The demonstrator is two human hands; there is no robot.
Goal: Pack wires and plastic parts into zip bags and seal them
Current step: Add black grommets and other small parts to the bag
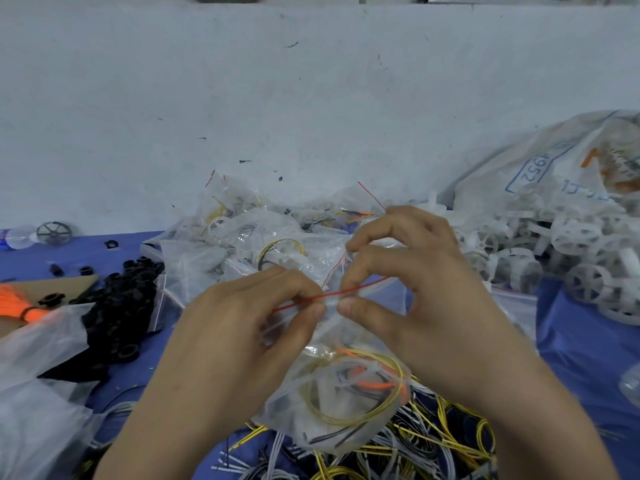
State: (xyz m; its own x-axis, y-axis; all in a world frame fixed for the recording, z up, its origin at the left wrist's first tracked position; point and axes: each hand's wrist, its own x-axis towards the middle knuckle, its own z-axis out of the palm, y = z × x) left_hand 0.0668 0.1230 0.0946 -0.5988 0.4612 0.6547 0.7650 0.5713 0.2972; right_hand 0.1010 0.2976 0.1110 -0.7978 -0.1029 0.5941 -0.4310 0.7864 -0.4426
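Blue worktop (581,341) against a pale wall is carrying heaps of stock, and above it a person is holding a zip bag (322,420) of coiled wires (363,379) over a tangle of loose wires (433,441). The left hand (242,327) and the right hand (415,289) are each pinching the bag's red zip strip (346,291), thumb against forefinger, so both grips are clamping on it, nearly touching. Sealing is probably underway. The coil is bulging high; a loop could be springing into the track and leaving a gap. Uneven pressing may be closing only part, letting contents spill into the tangle below.
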